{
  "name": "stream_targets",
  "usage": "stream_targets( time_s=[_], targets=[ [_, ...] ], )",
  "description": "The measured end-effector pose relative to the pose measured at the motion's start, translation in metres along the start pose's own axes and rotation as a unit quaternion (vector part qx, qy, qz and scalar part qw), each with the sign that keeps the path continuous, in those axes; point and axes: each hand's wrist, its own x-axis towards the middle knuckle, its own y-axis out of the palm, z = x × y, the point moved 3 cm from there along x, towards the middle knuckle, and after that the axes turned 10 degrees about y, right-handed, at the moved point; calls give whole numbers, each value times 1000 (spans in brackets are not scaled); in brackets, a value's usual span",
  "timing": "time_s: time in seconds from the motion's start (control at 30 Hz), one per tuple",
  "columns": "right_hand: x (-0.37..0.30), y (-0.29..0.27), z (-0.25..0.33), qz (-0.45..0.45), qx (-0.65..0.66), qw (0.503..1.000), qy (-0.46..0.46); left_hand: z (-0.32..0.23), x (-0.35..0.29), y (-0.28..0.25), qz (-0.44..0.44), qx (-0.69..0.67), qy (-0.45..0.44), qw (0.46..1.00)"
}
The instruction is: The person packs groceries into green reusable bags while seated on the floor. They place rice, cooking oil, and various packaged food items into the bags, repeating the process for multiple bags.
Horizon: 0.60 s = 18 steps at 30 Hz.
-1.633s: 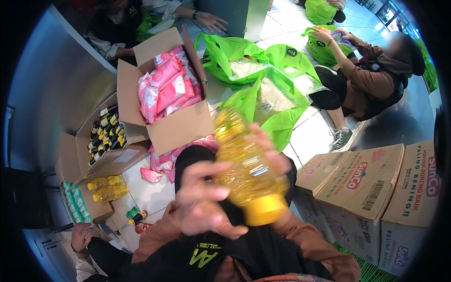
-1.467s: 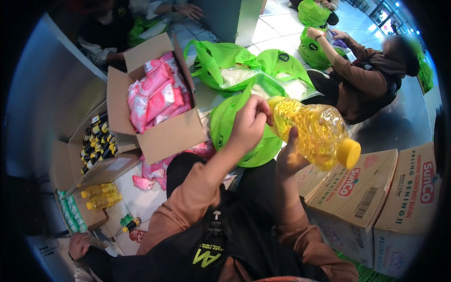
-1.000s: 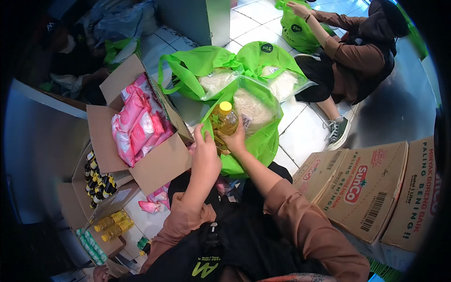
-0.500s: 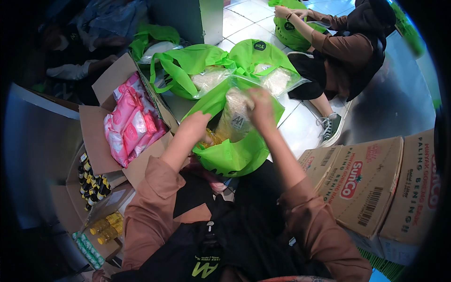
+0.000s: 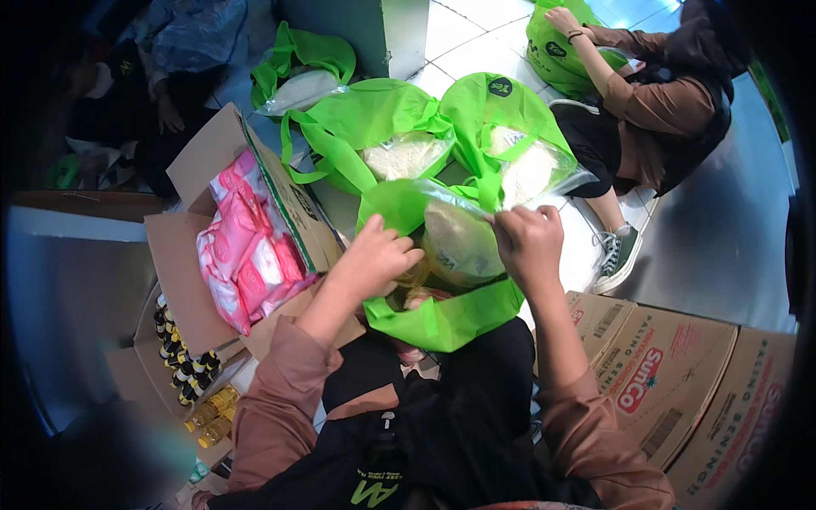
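Observation:
In front of me an open green tote bag (image 5: 450, 321) stands between my knees. Inside it a clear plastic packet of rice (image 5: 459, 242) leans, with a yellowish item beside it that is partly hidden. My right hand (image 5: 529, 242) is closed at the bag's right side, fingers curled on the clear plastic top edge of the rice packet. Over the bag's left part hovers my left hand (image 5: 374, 259), its fingers loosely bent and apart, with nothing visible in them.
Beyond stand more green bags (image 5: 361, 127) holding rice packets. An open carton (image 5: 183, 280) of pink packs is at left, near dark-capped bottles (image 5: 183, 357) and yellow oil bottles (image 5: 212, 416). Closed cartons (image 5: 663, 365) line the right. A co-worker (image 5: 654, 110) handles another green bag (image 5: 561, 51).
The rice packet has gone lower in the bag and tilted. My right hand has moved right and nearer. My left hand has shifted right, off the yellow item. The view has shifted slightly.

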Motion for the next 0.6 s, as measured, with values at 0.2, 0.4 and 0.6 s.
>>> stream_targets(
  time_s=[0.2,0.4,0.6],
  targets=[
    [-16,14,-4,-26,6,999,19,-6,31,29,-133,-29,-37,990],
    [-28,15,20,-88,56,993,56,-17,29,30,-169,-65,-154,971],
    [-66,42,60,117,166,979,-22,-3,25,31,-169,-129,-249,945]
  ],
)
